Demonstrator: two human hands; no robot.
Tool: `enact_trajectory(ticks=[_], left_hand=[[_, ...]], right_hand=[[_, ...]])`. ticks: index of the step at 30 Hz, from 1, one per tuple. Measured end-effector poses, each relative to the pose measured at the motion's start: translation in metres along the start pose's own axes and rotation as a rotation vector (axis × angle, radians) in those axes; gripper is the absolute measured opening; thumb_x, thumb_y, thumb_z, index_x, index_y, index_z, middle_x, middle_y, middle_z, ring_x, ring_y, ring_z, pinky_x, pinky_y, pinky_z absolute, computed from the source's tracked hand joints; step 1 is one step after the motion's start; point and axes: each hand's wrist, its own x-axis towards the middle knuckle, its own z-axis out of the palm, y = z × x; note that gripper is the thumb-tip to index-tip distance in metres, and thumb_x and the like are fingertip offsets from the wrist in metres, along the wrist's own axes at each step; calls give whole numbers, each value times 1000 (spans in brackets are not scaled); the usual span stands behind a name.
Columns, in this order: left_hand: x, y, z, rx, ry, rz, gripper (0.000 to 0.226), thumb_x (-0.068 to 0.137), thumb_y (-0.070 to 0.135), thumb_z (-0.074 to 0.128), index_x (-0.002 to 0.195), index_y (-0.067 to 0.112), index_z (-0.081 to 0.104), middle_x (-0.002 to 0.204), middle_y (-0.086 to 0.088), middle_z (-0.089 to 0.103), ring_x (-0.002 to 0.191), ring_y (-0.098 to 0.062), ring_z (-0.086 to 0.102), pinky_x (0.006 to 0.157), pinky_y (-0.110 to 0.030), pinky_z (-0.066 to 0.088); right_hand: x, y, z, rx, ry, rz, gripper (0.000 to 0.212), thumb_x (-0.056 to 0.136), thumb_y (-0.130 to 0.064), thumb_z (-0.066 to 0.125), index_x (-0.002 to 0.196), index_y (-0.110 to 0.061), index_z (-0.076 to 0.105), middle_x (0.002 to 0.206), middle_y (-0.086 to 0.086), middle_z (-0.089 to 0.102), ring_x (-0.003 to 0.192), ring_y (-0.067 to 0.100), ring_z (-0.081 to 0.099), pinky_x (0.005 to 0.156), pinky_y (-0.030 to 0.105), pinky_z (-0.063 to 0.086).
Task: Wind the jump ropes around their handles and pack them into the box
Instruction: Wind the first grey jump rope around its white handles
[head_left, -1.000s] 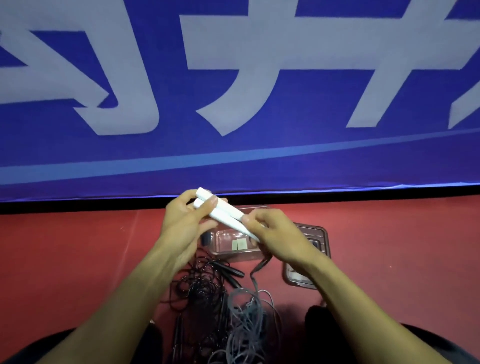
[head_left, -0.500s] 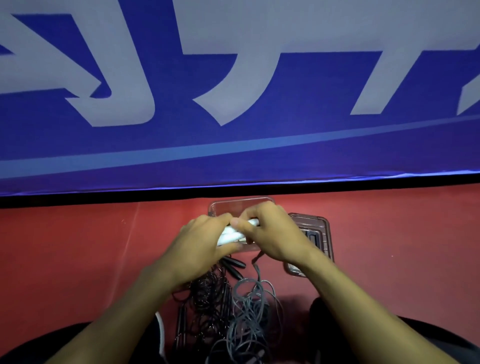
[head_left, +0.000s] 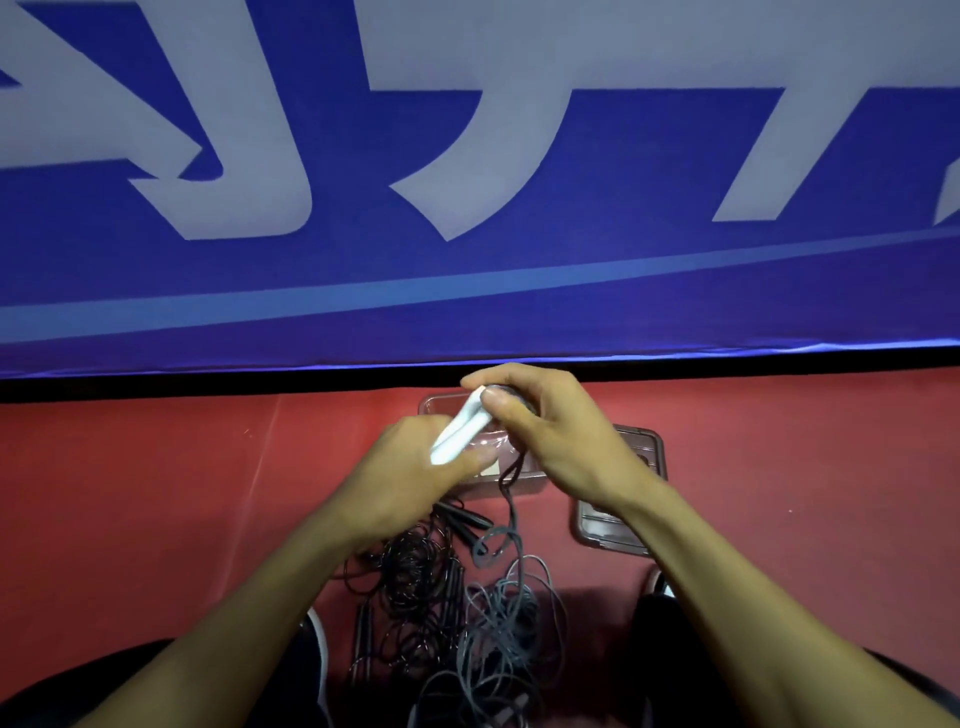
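- Head view showed the white handles (head_left: 460, 428), two laid side by side, held tilted between both hands above the clear box (head_left: 511, 475).
- Left hand (head_left: 410, 480) gripped the lower end of the handles; its fingers (head_left: 470, 460) curled around them, with the thumb lying along the underside.
- Right hand (head_left: 550, 436) pinched the upper end, thumb and forefinger closed on the tip, and the remaining fingers curled over behind it.
- From under the right hand a grey rope (head_left: 506, 597) hung down past the box's front edge and ran into a loose grey tangle on the red floor (head_left: 156, 493) between the person's knees.
- Just left of that tangle lay a black rope pile (head_left: 415, 577), with black handles (head_left: 465, 519) pointing out from beneath the left wrist.
- The box sat on the floor directly under the handles, largely hidden by the hands; whether anything lay inside could not be told.
- Beside the box, to its right and partly under the right forearm, lay a brownish clear lid (head_left: 647, 457).
- A blue banner (head_left: 467, 291) with pale lettering stood behind, along the floor's far edge.
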Motion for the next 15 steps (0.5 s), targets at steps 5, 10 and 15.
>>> enact_trajectory(ticks=[5, 10, 15], left_hand=[[1, 7, 4, -218, -3, -35, 58, 84, 66, 53, 85, 8, 55, 56, 11, 48, 49, -11, 46, 55, -40, 45], [-1, 12, -3, -412, -84, -60, 26, 95, 34, 66, 98, 8, 62, 72, -8, 72, 66, -24, 69, 69, -37, 57], [-1, 13, -6, -383, -100, 2, 18, 103, 14, 55, 120, 12, 62, 78, -10, 73, 57, -28, 67, 59, -39, 56]], right_hand=[[6, 8, 3, 103, 159, 21, 18, 101, -13, 59, 104, -9, 76, 63, -11, 61, 57, -2, 53, 56, 11, 41], [11, 7, 6, 224, 135, 66, 20, 101, -11, 59, 108, -4, 76, 56, -19, 59, 47, -1, 48, 49, 13, 37], [12, 5, 10, 247, 90, 47, 25, 104, -11, 54, 103, 0, 76, 60, -18, 63, 54, -2, 55, 55, 7, 39]])
